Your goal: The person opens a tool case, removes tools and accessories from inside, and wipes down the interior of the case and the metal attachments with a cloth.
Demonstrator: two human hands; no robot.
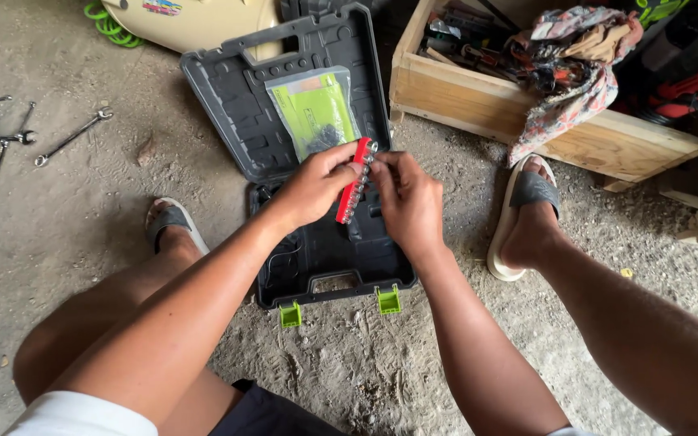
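— What is in the hands?

— A red bit holder (355, 181), a narrow strip with a row of small metal bits along one edge. The left hand (310, 187) has its grip closed around the strip's side, thumb on top, holding it tilted over the open case. The right hand (408, 199) pinches at the metal bits near the upper end with its fingertips, so its grip is closed on the strip too.

— Why hold it there?

— I'd judge it keeps the strip steady for the fingers, and anything dropped lands in the case.

— And the case?

— A dark grey plastic tool case (228, 97) lies open on the dirt floor, green latches (290, 315) towards the person. In its lid rests a clear bag with a green card and dark small parts (314, 111). The lower half is mostly hidden by the hands.

— Anything else?

— A wooden crate (591, 141) to the right holds tools and a patterned cloth (575, 89). Loose spanners (10, 137) lie on the floor at the left.
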